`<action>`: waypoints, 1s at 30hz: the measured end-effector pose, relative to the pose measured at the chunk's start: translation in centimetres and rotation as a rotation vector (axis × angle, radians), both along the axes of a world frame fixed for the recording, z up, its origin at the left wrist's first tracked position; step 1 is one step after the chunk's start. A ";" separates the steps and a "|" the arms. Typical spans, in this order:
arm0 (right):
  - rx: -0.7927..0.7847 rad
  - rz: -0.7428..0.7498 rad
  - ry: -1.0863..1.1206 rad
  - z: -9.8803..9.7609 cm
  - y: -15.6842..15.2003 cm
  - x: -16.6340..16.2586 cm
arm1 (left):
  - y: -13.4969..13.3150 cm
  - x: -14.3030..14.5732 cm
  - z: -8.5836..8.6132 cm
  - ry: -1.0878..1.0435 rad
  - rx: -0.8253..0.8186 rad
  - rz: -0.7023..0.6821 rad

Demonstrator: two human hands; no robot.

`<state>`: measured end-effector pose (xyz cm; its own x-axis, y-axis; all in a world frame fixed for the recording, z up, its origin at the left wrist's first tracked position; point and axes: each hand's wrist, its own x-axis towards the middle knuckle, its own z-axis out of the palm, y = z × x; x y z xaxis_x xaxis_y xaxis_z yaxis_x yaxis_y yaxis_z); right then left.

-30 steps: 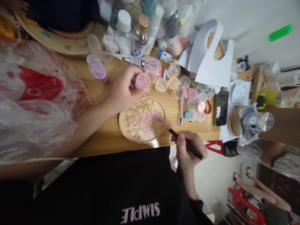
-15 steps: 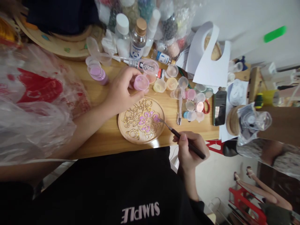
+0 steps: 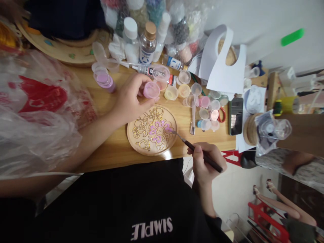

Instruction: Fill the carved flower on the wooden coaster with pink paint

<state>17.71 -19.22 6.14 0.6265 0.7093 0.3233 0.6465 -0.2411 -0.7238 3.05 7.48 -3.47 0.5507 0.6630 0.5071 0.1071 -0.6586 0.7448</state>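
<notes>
On the table lies a round wooden plate (image 3: 141, 138) with gold outlines and a flower whose petals are partly coloured pinkish purple. My left hand (image 3: 135, 96) grips a small plastic cup (image 3: 152, 90) of pinkish-purple paint, just above the plate's far edge. Its open clear lid (image 3: 161, 73) is behind it. My right hand (image 3: 206, 160) is closed round the dark handle of a small palette knife (image 3: 188, 144). The knife's metal tip touches or hovers over the flower's right petal; I cannot tell which.
Several small paint cups (image 3: 184, 90) stand right of my left hand, near a pen-like tool (image 3: 193, 116). Bottles (image 3: 147, 44) and a glue tube (image 3: 145, 70) are behind. A purple cup (image 3: 107, 82) and plastic bag (image 3: 43, 101) lie left; a phone (image 3: 235, 116) lies right.
The knife's tip has shifted slightly over the right petal. My left hand still holds the cup in about the same place. The whole view has moved a little.
</notes>
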 end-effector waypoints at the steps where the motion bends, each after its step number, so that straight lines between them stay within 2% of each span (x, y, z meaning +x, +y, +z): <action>1: 0.001 0.000 -0.002 0.0 0.0 0.0 | 0.0 0.0 0.0 -0.016 0.022 -0.007; 18: 0.019 0.051 -0.033 0.0 0.2 -0.1 | -0.1 -0.1 0.0 0.026 -0.103 -0.025; 25: 0.025 0.055 -0.051 -0.1 0.1 -0.2 | 0.1 -0.2 -0.3 0.034 -0.024 -0.028; 30: 0.024 0.042 -0.041 0.0 0.2 -0.1 | -0.2 -0.3 0.5 0.088 -0.145 -0.002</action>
<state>17.58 -19.06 6.10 0.5822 0.7262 0.3657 0.6851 -0.1959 -0.7017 2.70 7.26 -3.00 0.5900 0.7247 0.3559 0.1753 -0.5453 0.8197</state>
